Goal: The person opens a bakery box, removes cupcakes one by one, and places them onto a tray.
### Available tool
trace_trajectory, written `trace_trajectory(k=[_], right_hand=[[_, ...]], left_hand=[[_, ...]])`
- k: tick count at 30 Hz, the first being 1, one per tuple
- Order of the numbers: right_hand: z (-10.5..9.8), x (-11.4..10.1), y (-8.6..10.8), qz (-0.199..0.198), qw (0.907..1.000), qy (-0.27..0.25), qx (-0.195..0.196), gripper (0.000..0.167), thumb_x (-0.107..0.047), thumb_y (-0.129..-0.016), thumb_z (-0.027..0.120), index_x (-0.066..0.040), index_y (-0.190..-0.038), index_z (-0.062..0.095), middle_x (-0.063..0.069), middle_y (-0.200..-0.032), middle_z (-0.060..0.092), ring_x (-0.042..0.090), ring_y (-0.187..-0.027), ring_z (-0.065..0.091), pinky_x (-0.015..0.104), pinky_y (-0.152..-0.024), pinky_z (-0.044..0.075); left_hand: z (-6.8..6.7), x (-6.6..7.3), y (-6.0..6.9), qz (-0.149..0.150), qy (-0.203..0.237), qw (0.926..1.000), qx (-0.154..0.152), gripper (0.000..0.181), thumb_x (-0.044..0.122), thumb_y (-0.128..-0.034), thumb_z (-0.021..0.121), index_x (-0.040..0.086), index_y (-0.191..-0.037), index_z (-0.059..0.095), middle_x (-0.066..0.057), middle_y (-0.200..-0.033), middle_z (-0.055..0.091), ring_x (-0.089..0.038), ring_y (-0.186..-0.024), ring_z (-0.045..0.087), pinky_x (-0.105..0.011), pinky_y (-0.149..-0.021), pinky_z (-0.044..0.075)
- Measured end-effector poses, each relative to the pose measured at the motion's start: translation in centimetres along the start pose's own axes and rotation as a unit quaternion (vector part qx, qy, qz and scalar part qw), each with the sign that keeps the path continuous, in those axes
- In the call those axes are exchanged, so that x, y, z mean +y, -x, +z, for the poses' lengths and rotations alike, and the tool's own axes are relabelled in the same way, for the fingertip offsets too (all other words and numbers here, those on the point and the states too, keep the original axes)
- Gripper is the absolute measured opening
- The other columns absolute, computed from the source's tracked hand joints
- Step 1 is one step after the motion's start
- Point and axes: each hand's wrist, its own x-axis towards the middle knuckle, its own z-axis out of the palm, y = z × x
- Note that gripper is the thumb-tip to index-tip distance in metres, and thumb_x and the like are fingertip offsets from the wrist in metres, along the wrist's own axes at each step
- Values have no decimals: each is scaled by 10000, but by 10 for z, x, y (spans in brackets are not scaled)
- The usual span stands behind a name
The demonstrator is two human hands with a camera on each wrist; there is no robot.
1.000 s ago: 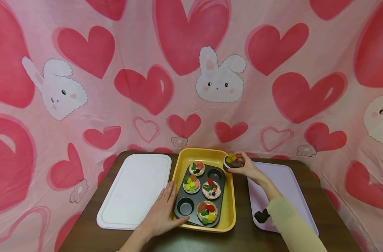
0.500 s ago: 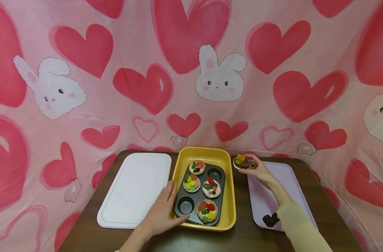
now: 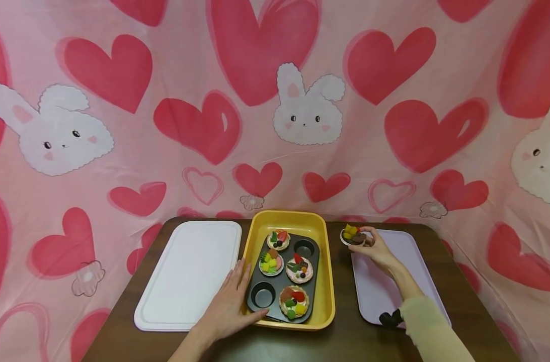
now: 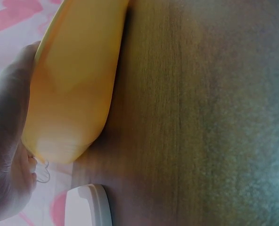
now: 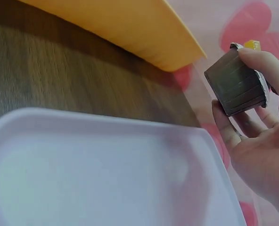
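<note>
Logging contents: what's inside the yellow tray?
The yellow tray holds a dark muffin pan with four fruit-topped tarts. Whatever lies beneath the pan is covered.

Passing room lies over the white tray [image 3: 188,274] and along the wooden strip [image 3: 344,294] between the yellow tray [image 3: 331,286] and the lilac tray [image 3: 375,294]. The left hand [image 3: 227,304] bars the yellow tray's left side; the right hand [image 3: 380,251], pinching a cupcake [image 3: 354,236], blocks the strip's far end — its forearm [image 3: 407,280] crosses the lilac tray. Heart-printed cloth [image 3: 297,156] closes the rear.

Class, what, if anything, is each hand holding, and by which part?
The right hand holds the chocolate cupcake by its dark cup, thumb at the rim. The left hand holds nothing; it rests on the rim of the yellow tray.
</note>
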Motion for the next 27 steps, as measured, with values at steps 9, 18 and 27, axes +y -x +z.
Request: trace_trajectory(k=[9,18,27], right_hand=[[-18,6,11,112,9995,135,250,593,-25,-998,763,-66,-1448,378,-200,-1055,709,-51,-1017,658,150,-884,567],[-47,14,22,237,9974,490,464,633,-79,-1008,781,-80,-1491,372,-182,-1095,699,-104,-1034,644,127,-879,557],[-67,15,28,440,9909,1049,725,750,-165,-1017,795,2,-1554,299,28,-1291,717,-164,-1025,594,102,-876,539]], left_hand=[[0,1,0,-3,9,10000,-12,1272,840,-862,692,107,-1770,187,-157,-1872,74,-376,-1727,193,-568,-1386,252],[0,1,-1,-20,-4,10000,-50,1277,838,-862,694,106,-1772,178,-148,-1874,67,-365,-1731,184,-562,-1390,244],[2,-1,2,17,-30,9999,107,1285,844,-859,697,84,-1765,193,-175,-1866,99,-391,-1722,202,-571,-1387,256]])
